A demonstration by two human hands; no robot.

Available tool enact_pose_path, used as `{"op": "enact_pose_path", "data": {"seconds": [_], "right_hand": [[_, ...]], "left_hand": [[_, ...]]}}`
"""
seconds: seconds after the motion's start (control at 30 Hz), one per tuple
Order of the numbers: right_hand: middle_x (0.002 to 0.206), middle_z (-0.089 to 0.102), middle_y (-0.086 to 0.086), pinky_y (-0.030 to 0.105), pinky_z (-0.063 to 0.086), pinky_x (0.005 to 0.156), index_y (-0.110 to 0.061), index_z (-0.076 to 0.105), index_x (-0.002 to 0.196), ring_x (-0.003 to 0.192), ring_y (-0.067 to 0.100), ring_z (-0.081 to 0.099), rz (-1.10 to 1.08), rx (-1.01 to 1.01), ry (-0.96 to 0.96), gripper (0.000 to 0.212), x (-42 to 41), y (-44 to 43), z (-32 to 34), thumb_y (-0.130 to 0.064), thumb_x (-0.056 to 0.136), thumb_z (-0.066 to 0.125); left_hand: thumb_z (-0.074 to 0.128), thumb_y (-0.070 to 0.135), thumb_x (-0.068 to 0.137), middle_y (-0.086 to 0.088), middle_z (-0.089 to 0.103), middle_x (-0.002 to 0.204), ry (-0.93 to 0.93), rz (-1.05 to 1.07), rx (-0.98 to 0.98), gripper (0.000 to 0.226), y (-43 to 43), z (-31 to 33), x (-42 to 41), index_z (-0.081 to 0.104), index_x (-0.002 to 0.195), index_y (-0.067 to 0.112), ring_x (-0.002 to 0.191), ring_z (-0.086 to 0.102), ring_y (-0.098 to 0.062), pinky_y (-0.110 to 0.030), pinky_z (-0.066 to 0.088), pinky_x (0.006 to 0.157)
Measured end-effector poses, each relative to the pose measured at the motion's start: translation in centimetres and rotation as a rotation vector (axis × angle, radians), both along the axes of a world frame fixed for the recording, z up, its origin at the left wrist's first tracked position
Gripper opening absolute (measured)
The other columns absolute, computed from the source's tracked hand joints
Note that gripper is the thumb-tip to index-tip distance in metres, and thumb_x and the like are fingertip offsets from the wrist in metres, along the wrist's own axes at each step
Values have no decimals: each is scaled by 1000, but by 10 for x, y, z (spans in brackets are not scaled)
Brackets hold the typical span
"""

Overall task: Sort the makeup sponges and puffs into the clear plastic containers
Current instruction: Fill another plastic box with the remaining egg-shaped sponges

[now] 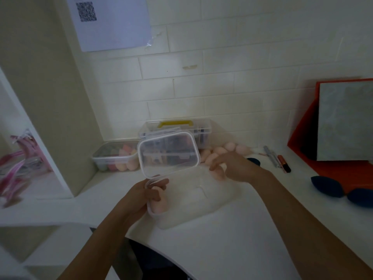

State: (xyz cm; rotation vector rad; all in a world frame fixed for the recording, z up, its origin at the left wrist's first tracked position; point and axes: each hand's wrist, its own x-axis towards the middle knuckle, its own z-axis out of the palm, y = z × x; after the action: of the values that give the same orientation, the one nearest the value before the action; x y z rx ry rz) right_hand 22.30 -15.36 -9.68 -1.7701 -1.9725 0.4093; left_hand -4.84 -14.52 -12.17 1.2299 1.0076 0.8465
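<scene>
Two bare hands meet over a clear plastic container (201,201) that sits on the white counter (232,249), and everything else is placed from it. At the container's left end the left hand (145,194) has thumb and curled fingers closed round the near corner of the clear lid (168,153), which is tilted up above the container's far-left side. One pink sponge (159,206) lies inside the container, just under those fingers. At the far right rim the right hand (232,165) hovers with fingers stretched loosely to the left; a pink sponge (219,173) sits right beneath it, but blur makes it impossible to tell whether the fingers hold it. Just behind the container, past that hand, lies a heap of pink sponges (226,149). Behind and to the left stands a second clear container (116,156) filled with mixed-colour sponges, and behind the lid a clear box with a yellow handle (175,123). Well to the right of the container lie two dark blue sponges (327,186), with some pens (281,160) farther back and a red tray (302,142) holding a grey board (345,122).
</scene>
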Motion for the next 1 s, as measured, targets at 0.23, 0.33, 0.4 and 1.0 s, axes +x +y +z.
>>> {"op": "enact_pose_path", "data": {"seconds": [0.23,0.33,0.4,1.0], "right_hand": [[102,60,-3,21,46,80,-24,62,104,91,10,56,-53,112,165,23,12,10,-22,-8,88,57],[87,61,-9,20,49,65,-21,54,99,70,0,60,-98,161,428,14,3,4,5,-16,88,62],[82,66,-5,27,55,68,-14,59,101,63,3,65,92,14,599,15,-10,-6,28,-11,87,64],[93,60,-2,3,39,62,-7,66,101,73,0,51,477,-217,12,20,-92,-41,16,-11,81,70]], "left_hand": [[49,-3,44,-10,59,97,17,13,14,71,-1,1,-2,58,115,-2,89,54,-19,-24,46,75],[48,-3,44,-9,58,97,14,15,1,72,-3,1,1,57,115,-1,89,54,-19,-22,47,73],[49,-3,44,-10,58,99,22,13,7,72,-5,1,5,57,116,0,91,54,-19,-23,46,76],[48,-11,83,1,70,66,114,111,189,22,-15,-4,32,64,85,4,67,67,-11,-16,50,56]]}}
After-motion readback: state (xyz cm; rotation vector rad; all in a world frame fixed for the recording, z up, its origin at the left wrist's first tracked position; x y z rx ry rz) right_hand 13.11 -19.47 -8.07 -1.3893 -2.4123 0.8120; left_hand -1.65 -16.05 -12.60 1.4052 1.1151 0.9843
